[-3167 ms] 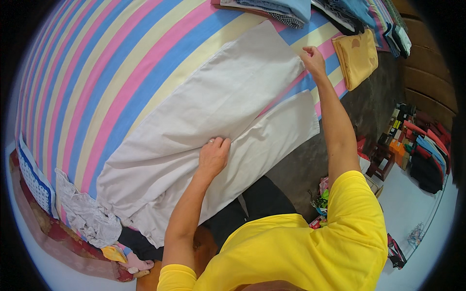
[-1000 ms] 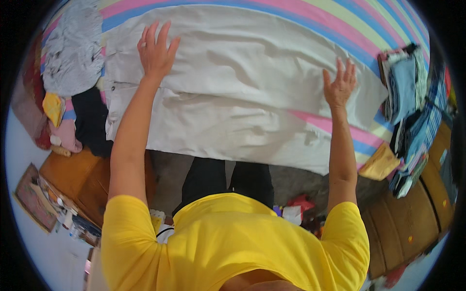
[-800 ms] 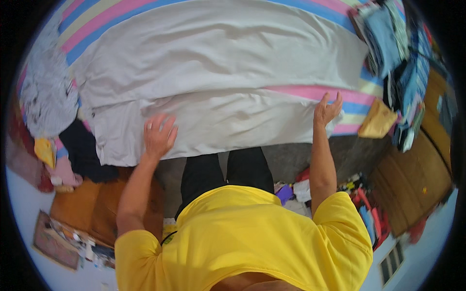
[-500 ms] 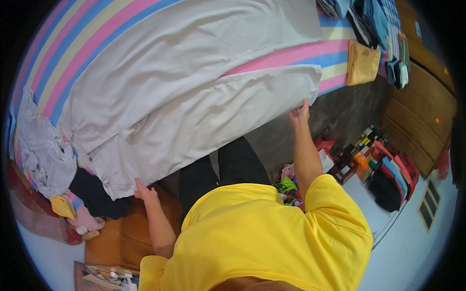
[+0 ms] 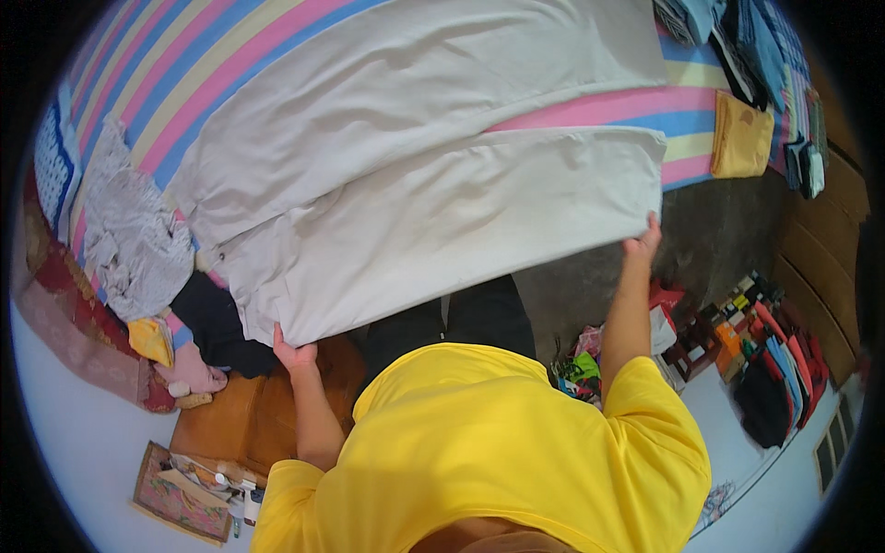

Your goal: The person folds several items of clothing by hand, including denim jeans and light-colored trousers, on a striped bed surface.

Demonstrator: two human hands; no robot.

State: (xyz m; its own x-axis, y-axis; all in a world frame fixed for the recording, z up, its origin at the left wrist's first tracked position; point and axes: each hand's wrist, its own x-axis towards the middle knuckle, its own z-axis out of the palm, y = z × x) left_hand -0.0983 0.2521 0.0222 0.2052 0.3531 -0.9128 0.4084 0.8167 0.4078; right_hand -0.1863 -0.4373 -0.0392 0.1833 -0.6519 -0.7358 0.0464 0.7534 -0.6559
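A pair of off-white trousers (image 5: 433,212) lies spread over a striped bedsheet (image 5: 221,74), waist end at the left and legs running to the right. My left hand (image 5: 295,353) pinches the near edge close to the waist. Out at the hem of the nearer leg, my right hand (image 5: 643,240) grips the same edge. Between the two hands the fabric is drawn nearly straight along the bed's near side. The farther leg rests flat beyond, with a wedge of striped sheet showing between the legs. Small wrinkles cross both legs.
Left of the waist lie a crumpled grey garment (image 5: 134,230) and a black cloth (image 5: 217,323). A folded yellow cloth (image 5: 742,136) and folded jeans (image 5: 761,46) sit at the far right. A wooden cabinet (image 5: 249,419) stands lower left; bags and clothes (image 5: 774,378) are piled at right.
The near edge of the trousers has been pulled straighter and tauter between my hands. The whole view has shifted, so the bed sits farther right in it.
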